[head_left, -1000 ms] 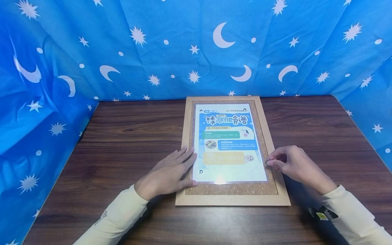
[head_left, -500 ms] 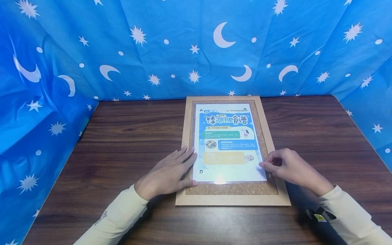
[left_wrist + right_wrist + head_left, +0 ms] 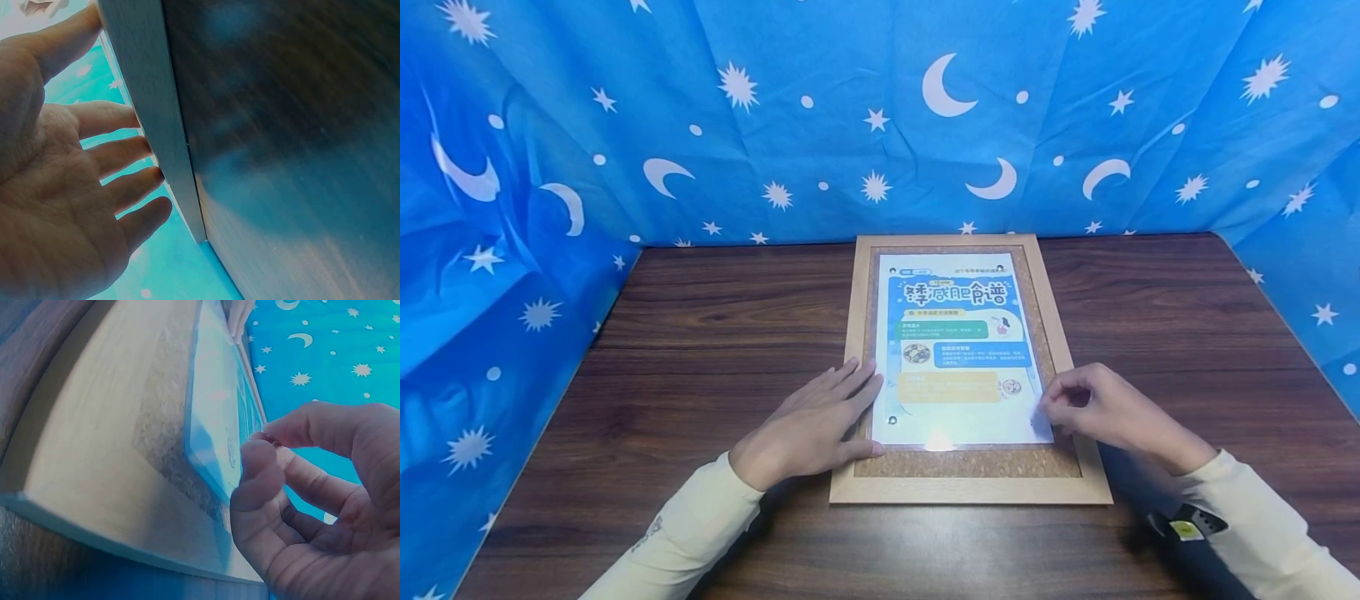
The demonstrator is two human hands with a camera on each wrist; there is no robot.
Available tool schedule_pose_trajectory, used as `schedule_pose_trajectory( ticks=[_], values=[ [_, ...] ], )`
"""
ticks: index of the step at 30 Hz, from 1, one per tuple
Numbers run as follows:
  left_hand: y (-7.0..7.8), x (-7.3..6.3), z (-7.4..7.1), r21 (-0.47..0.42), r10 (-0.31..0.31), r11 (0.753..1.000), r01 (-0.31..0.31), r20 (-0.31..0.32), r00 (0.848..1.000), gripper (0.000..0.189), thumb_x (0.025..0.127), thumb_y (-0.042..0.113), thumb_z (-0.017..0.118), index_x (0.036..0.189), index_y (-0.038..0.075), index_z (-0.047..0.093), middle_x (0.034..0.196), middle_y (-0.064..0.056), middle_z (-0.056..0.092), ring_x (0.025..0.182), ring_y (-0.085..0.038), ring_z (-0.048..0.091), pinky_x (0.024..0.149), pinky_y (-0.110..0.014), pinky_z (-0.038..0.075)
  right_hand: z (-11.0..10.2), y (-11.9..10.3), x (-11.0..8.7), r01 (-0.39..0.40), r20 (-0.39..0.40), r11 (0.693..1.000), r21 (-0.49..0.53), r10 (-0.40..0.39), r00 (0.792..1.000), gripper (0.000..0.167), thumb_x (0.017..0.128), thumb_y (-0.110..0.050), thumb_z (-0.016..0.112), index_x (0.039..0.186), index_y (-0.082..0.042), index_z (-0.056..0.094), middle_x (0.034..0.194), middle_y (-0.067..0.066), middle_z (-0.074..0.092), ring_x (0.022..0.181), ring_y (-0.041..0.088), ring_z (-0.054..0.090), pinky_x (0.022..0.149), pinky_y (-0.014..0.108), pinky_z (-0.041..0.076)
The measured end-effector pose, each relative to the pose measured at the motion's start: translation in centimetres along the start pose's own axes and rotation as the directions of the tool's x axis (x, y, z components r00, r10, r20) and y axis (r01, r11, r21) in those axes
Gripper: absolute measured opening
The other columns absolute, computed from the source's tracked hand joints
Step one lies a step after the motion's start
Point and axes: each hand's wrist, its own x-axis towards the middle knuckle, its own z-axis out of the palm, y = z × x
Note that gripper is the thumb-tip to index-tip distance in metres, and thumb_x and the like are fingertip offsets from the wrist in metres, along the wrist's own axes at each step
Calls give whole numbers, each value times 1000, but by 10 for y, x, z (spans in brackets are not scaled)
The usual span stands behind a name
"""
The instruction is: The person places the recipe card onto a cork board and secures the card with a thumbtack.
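A printed poster in a clear sleeve (image 3: 977, 421) lies on a wood-framed cork board (image 3: 970, 491). Dark round pushpins sit at its upper left corner (image 3: 892, 271), upper right corner and lower left corner. My left hand (image 3: 812, 425) lies with spread fingers across the board's left edge, its fingertips at the poster's side. Over the poster's lower right corner, my right hand (image 3: 1101, 408) pinches a tiny dark pushpin (image 3: 270, 438) between thumb and index finger; the fingers hide most of it. The frame's wooden edge (image 3: 147, 94) shows beside the fingers in the left wrist view.
The board lies on a dark wood-grain table (image 3: 737, 308). A blue curtain (image 3: 850, 117) with white moons and stars hangs behind and at both sides. Light glares on the poster's lower edge. A dark strap (image 3: 1198, 521) is on the right wrist.
My right hand has moved left from the board's right frame onto the poster's lower right corner, still pinching the pushpin. My left hand has stayed in place.
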Motion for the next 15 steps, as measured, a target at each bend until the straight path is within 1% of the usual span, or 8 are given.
schedule_pose_trajectory(
  ticks=[5, 11, 15],
  values=[
    [0, 0, 0, -2, 1, 1000, -1, -1, 1000, 85, 95, 55, 63, 158, 6, 34, 166, -13, 22, 155, -31, 12, 124, -49, 14, 1, 0, 2, -35, 33, 997, 72, 33, 999, 6, 92, -7, 72, 92, -2, 77, 76, 5, 69, 66, 18, 63, 56, 29, 56],
    [-1, 0, 0, -4, 8, 1000, -8, -2, 1000, 85, 95, 55, 63, 158, 5, 34, 166, -13, 22, 155, -31, 12, 124, -49, 15, 3, 2, 5, -70, 52, 988, 138, 63, 997, 5, 90, -2, 76, 88, 2, 74, 74, 7, 70, 66, 19, 66, 58, 31, 60],
    [-1, 0, 0, -10, 11, 1000, -11, 0, 1000, 84, 95, 54, 64, 158, 5, 34, 166, -14, 22, 155, -31, 12, 124, -49, 15, 3, 3, 7, -71, 89, 985, 157, 58, 994, 4, 90, 0, 74, 90, 4, 74, 77, 8, 70, 67, 19, 67, 60, 31, 61]
  ],
)
